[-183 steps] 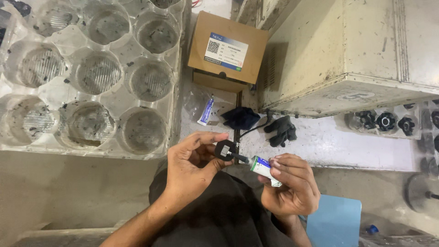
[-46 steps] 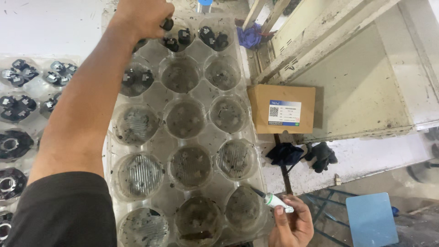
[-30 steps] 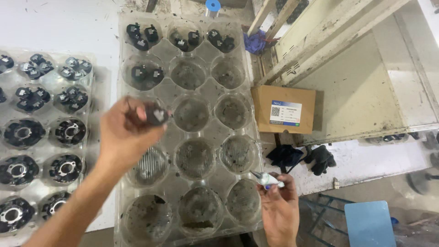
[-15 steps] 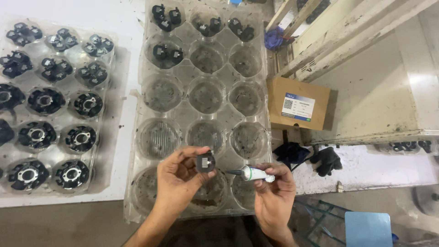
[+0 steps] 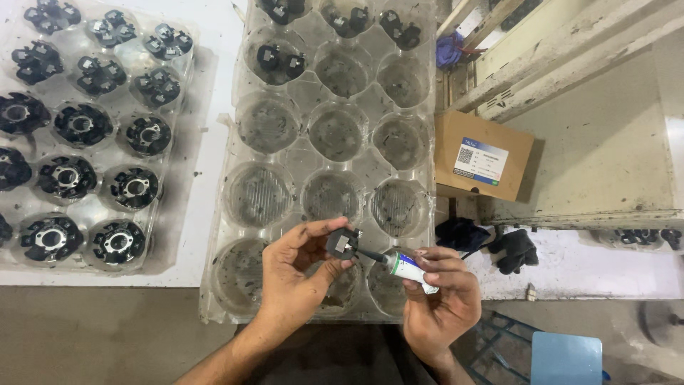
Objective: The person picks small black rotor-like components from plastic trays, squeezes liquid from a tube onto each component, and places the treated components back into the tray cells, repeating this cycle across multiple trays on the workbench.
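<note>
Now two hands [image 5: 296, 274] hold one black part [image 5: 343, 244], one tube [image 5: 410, 269].

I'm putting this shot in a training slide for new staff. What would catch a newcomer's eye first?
First, low in the middle, the left hand pinches a small black part while the right hand holds a small tube with its nozzle against it. Beneath them lies a clear plastic tray of mostly empty round cups, and at left a second tray is filled with black round parts. A brown cardboard box sits to the right.
</note>
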`<state>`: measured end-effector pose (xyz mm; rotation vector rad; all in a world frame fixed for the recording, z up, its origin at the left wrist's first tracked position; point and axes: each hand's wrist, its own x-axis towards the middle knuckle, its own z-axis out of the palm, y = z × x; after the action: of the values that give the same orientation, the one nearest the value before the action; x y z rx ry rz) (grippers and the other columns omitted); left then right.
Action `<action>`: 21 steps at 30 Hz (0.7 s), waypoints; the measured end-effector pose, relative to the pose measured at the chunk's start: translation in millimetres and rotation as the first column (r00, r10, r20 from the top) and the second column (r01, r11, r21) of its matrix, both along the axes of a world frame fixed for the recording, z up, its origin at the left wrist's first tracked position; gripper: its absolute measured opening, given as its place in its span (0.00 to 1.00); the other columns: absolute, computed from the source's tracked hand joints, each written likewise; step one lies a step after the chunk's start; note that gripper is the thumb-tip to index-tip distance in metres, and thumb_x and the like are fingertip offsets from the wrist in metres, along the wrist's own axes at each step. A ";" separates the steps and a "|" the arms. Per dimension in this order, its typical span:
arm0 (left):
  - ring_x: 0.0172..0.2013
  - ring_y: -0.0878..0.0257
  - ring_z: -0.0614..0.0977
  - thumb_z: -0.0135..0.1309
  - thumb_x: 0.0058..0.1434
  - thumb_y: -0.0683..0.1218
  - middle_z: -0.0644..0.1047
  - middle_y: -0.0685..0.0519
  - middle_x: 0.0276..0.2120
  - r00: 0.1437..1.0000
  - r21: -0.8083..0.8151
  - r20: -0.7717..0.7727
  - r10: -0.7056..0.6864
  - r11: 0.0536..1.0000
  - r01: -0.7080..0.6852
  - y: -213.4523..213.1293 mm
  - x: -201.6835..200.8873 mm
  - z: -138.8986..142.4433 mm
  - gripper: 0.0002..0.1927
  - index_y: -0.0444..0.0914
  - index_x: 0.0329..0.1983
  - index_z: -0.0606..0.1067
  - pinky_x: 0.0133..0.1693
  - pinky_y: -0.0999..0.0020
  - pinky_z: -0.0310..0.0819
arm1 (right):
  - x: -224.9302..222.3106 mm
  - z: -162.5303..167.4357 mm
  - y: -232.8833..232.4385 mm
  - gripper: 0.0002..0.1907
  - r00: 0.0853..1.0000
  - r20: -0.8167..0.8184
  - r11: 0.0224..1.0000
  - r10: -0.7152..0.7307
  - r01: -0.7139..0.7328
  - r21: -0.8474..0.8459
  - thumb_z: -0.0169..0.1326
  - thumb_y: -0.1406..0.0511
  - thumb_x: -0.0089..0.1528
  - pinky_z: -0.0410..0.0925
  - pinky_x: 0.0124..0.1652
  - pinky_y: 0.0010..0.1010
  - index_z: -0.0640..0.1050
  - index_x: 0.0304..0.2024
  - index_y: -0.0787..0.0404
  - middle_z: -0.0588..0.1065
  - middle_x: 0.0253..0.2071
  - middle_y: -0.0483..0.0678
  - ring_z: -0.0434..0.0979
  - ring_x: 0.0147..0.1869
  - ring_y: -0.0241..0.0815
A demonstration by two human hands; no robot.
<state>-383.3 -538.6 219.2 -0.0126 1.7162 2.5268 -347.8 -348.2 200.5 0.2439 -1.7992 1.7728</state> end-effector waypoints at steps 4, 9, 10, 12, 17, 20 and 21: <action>0.41 0.67 0.84 0.60 0.57 0.28 0.82 0.50 0.48 1.000 -0.054 0.025 -0.012 0.998 0.013 -1.7 0.0 1.0 0.24 0.33 0.57 0.77 0.47 0.71 0.84 | 0.0 1.4 -0.9 0.17 1.000 0.004 0.992 -0.017 0.017 0.127 0.63 0.79 0.59 0.74 0.58 0.37 0.71 0.44 0.62 0.75 0.46 0.53 0.78 0.57 0.49; 0.41 0.67 0.85 0.58 0.56 0.27 0.82 0.52 0.47 0.996 -0.060 0.077 -0.040 0.997 0.045 -6.9 -2.7 -0.5 0.24 0.33 0.56 0.77 0.46 0.72 0.84 | -4.2 5.9 -0.7 0.16 0.986 -0.146 0.918 -0.076 0.127 0.376 0.65 0.79 0.55 0.78 0.54 0.40 0.72 0.39 0.63 0.76 0.40 0.53 0.81 0.49 0.48; 0.40 0.68 0.84 0.58 0.56 0.27 0.82 0.52 0.46 0.996 -0.063 0.079 -0.047 0.997 0.052 -7.9 -2.8 -1.3 0.24 0.33 0.56 0.78 0.45 0.72 0.84 | -4.8 6.9 -0.8 0.16 0.985 -0.155 0.914 -0.070 0.126 0.385 0.65 0.79 0.55 0.78 0.54 0.41 0.72 0.38 0.63 0.76 0.40 0.53 0.81 0.48 0.48; 0.39 0.68 0.83 0.59 0.55 0.26 0.81 0.52 0.45 0.996 -0.057 0.073 -0.053 0.997 0.057 -8.5 -3.1 -3.5 0.25 0.33 0.56 0.78 0.44 0.72 0.83 | -5.1 8.4 -1.0 0.16 0.984 -0.163 0.910 -0.067 0.127 0.396 0.65 0.79 0.54 0.79 0.52 0.42 0.72 0.37 0.64 0.76 0.39 0.53 0.81 0.47 0.48; 0.36 0.71 0.81 0.60 0.53 0.26 0.81 0.54 0.45 0.995 0.002 0.081 -0.058 0.998 0.058 -7.9 -2.6 -8.3 0.26 0.33 0.56 0.78 0.44 0.74 0.82 | -2.6 9.0 -2.9 0.16 0.986 -0.144 0.910 -0.083 0.134 0.393 0.64 0.79 0.53 0.79 0.51 0.42 0.72 0.36 0.63 0.76 0.38 0.53 0.80 0.47 0.48; 0.36 0.71 0.79 0.60 0.54 0.26 0.80 0.53 0.42 0.993 0.003 0.093 -0.071 0.997 0.071 -9.1 -2.0 -9.6 0.27 0.33 0.58 0.79 0.44 0.73 0.82 | -1.9 7.6 -4.7 0.15 0.987 -0.131 0.913 -0.097 0.141 0.383 0.64 0.80 0.54 0.79 0.52 0.42 0.72 0.36 0.63 0.76 0.39 0.53 0.80 0.47 0.48; 0.36 0.70 0.80 0.60 0.55 0.26 0.80 0.52 0.43 0.993 0.017 0.094 -0.071 0.997 0.070 -9.4 -2.1 -9.9 0.26 0.33 0.57 0.78 0.45 0.73 0.82 | -1.9 7.1 -5.3 0.16 0.986 -0.135 0.913 -0.096 0.141 0.382 0.64 0.80 0.54 0.79 0.52 0.42 0.72 0.36 0.63 0.76 0.39 0.52 0.80 0.47 0.48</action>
<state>-385.4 -548.0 209.2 -0.0687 1.6344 2.4465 -349.7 -353.5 207.5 0.3769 -2.0261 1.2770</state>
